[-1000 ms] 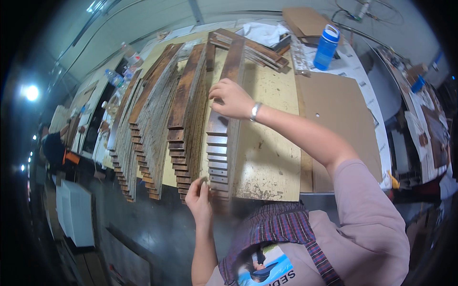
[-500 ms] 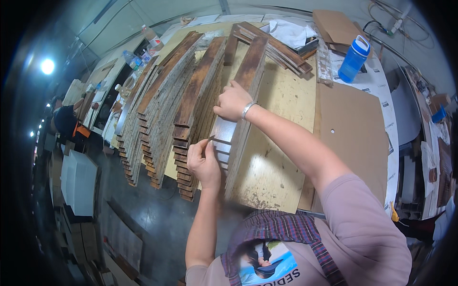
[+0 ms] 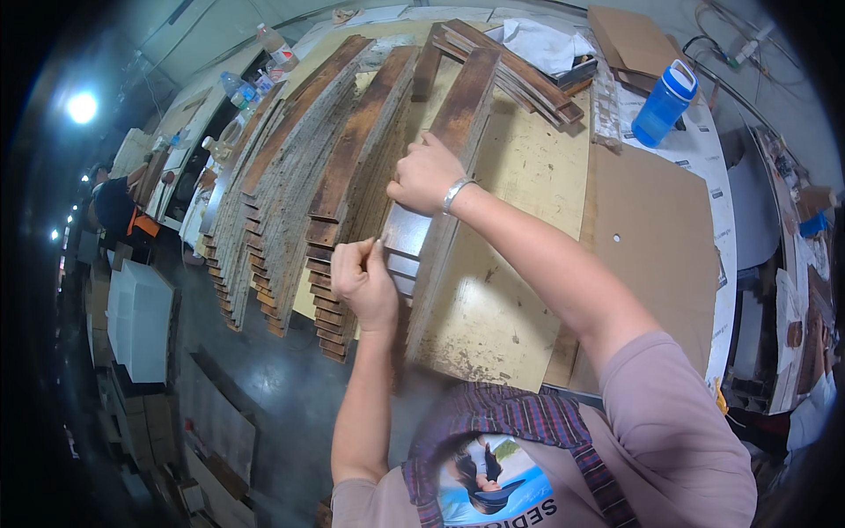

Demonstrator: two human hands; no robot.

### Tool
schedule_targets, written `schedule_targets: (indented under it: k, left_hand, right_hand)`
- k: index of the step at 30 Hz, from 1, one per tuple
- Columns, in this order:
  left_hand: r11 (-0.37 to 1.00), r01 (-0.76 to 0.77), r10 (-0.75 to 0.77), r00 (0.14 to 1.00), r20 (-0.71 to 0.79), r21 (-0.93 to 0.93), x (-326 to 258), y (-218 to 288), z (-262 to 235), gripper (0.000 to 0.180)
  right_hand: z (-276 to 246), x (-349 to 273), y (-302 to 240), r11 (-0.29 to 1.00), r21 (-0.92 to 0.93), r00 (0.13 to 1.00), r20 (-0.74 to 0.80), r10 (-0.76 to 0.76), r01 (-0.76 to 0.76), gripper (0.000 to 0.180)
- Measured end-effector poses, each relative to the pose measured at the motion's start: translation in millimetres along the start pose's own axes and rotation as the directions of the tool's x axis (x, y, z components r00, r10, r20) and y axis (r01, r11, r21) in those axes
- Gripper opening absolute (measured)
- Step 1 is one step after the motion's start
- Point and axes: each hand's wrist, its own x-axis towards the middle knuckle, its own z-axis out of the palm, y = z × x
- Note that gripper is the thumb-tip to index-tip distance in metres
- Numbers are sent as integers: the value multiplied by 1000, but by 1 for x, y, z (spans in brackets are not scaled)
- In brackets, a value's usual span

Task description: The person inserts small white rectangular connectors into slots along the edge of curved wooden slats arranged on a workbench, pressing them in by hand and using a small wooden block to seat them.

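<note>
A stack of long brown wooden planks (image 3: 462,106) lies lengthwise before me, its near ends stepped and its top glossy where light falls. My left hand (image 3: 363,282) is closed at the stack's near left edge, thumb and forefinger pinching a plank's edge. Farther up, my right hand (image 3: 427,174), with a silver bracelet on the wrist, lies across the same stack. Its fingers are curled on the plank and the thumb is at the left edge; the fingertips are partly hidden. Just left stands another stepped stack of planks (image 3: 374,114).
More plank stacks (image 3: 308,132) stand farther left. Loose planks (image 3: 519,75) lie crosswise at the back, near a white cloth (image 3: 546,44). A cardboard sheet (image 3: 651,264) and a blue bottle (image 3: 662,106) are on the right. A person (image 3: 119,207) is at the far left.
My left hand has moved slightly left and up along the stack's edge. My right hand stays on the stack. The whole view has shifted a little.
</note>
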Motion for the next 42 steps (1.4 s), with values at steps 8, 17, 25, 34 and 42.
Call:
schedule_targets:
  k: [8,17,25,34,42]
  left_hand:
    - [999,24,-22,998,66,-39,-1,-2,-4,12]
    - [998,33,-28,996,90,-57,-1,-7,-7,10]
    - [999,-53,53,994,94,-11,-6,-2,-13,13]
    - [986,-157,152,983,98,47,-6,-1,-14,9]
    - [993,-115,110,979,174,21,-4,-2,-22,9]
  right_hand:
    - [3,1,2,1000,-5,1000,-19,6,-6,41]
    - [4,0,0,1000,-4,1000,-24,7,-7,41]
    - [-1,1,-2,1000,-3,1000,28,10,-10,42]
    - [-1,1,-3,1000,1,1000,-12,10,-10,41]
    - [-3,1,-2,1000,11,999,29,26,-26,40]
